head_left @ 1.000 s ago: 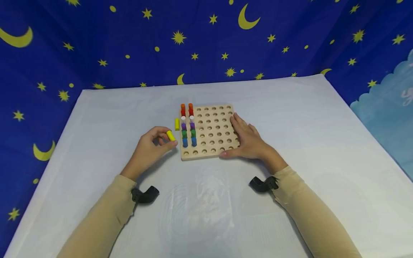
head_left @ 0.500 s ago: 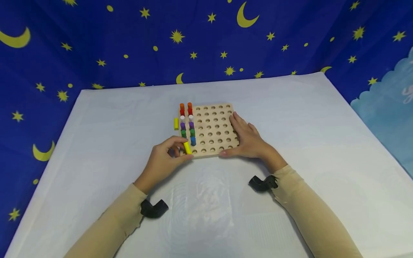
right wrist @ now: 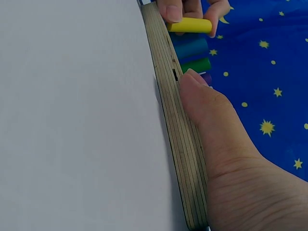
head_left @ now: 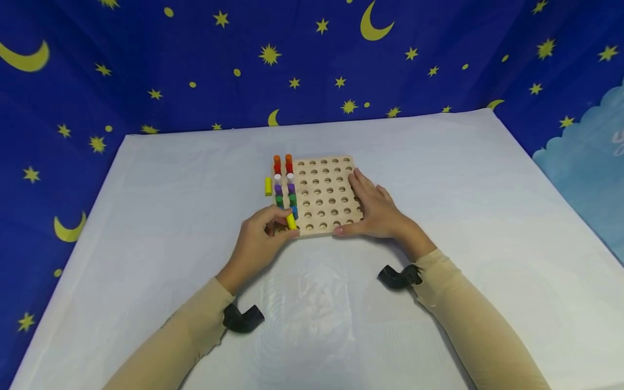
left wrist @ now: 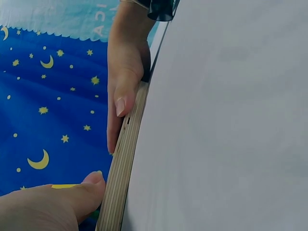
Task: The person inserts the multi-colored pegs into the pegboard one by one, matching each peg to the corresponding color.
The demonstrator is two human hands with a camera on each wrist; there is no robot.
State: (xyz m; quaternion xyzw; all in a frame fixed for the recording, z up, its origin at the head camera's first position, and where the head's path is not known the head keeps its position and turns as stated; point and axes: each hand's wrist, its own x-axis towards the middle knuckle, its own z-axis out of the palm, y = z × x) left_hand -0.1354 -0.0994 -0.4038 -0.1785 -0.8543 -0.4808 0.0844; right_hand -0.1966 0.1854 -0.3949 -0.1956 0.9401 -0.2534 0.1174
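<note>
Backdrop: dark blue cloth printed with yellow stars and crescent moons fills the upper part of the head view, with a pale blue cloud panel at the right edge.
Bench: white-covered bench takes up the middle and lower frame.
Held peg: short yellow wooden cylinder peg sits just left of frame centre, tilted, over the near left corner of the board; in the right wrist view it lies across the board's edge.
Left hand: left hand pinches the yellow peg between thumb and curled fingers, its fingertips over the board's near left corner.
Board: square pale wooden pegboard with rows of round holes lies flat at frame centre; its layered edge shows in both wrist views.
Right hand: right hand rests flat on the board's right side, fingers straight, thumb along the near edge; it grips nothing.
Standing pegs: two columns of upright coloured pegs fill the board's left side, orange and red farthest, then white, purple, green and blue nearest.
Loose peg: second yellow cylinder peg lies on the bench just left of the board, apart from it.
Sleeves: beige sleeves come in from the lower frame, each with a black wrist mount.
</note>
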